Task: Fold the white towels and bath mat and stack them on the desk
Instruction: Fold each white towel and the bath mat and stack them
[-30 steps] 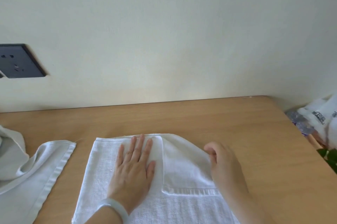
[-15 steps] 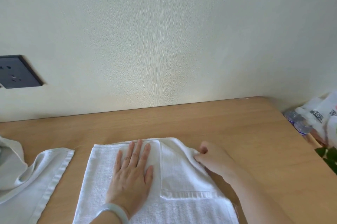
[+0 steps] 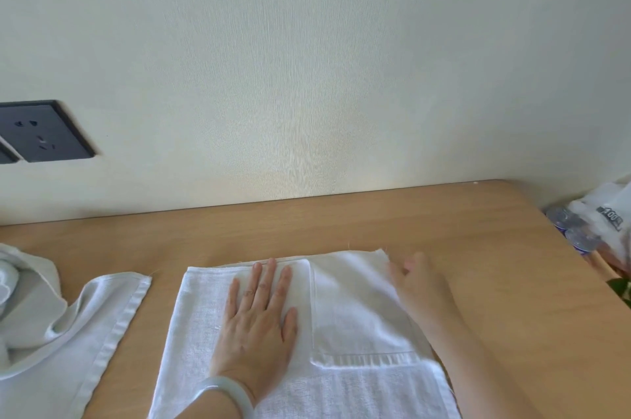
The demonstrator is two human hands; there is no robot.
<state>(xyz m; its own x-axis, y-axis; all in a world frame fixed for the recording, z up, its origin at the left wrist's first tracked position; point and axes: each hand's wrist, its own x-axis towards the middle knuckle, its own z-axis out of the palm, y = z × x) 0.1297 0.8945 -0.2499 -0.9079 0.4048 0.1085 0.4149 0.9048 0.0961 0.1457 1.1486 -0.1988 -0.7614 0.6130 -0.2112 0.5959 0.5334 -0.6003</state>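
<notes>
1. Well to the left of your left hand, a pale hemmed cloth [image 3: 85, 323] lies rumpled and partly spread on the light wooden worktop [image 3: 478, 241]. It is apart from the piece under your hands and looks not yet folded. On the wall above it sits a dark grey wall socket [image 3: 44, 131].
2. Your left hand [image 3: 259, 323], with a pale green bangle [image 3: 222, 391] at the wrist, lies flat with its fingers spread. It presses on the white terry towel [image 3: 191, 333], which lies on the worktop beneath both hands.
3. Between your hands, a folded-over flap [image 3: 355, 312] of that towel rests on the lower layer. Its banded hem faces you and its side edge runs just beside your left thumb.
4. Your right hand [image 3: 423, 285] touches the flap at its far right corner. It is blurred, so I cannot tell whether it pinches the edge or lies flat on it.
5. You seem to be squaring up a fold in this towel, and no finished stack is in view. Next, line the flap's right edge up with the layer below, smooth it flat, and anchor the towel with your left palm so it does not slide.
6. Well to the right of your right hand, past the worktop's end, are plastic-wrapped bottles [image 3: 573, 234] and a white printed bag [image 3: 611, 210].
</notes>
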